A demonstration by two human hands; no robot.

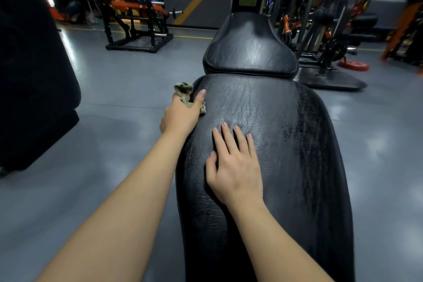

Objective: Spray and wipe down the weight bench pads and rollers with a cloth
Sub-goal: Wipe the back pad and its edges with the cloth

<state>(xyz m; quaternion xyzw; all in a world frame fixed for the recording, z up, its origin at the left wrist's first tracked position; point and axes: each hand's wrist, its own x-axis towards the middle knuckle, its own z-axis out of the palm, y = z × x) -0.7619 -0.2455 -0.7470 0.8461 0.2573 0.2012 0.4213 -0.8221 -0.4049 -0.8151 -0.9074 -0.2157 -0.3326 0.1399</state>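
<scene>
A long black leather bench pad (286,144) runs away from me down the middle of the head view, with a smaller black seat pad (249,48) beyond it. My left hand (180,114) grips a crumpled grey-green cloth (184,92) at the long pad's upper left edge, thumb lying on the pad. My right hand (233,165) rests flat on the pad's left half, fingers spread, holding nothing. The pad's right side looks streaked and duller than its shiny middle. No spray bottle is in view.
Grey floor (114,103) lies on both sides of the bench. A large dark object (29,75) stands at the left. A black and orange rack (137,20) is at the back left; more machines (325,18) and a red weight plate (353,64) at the back right.
</scene>
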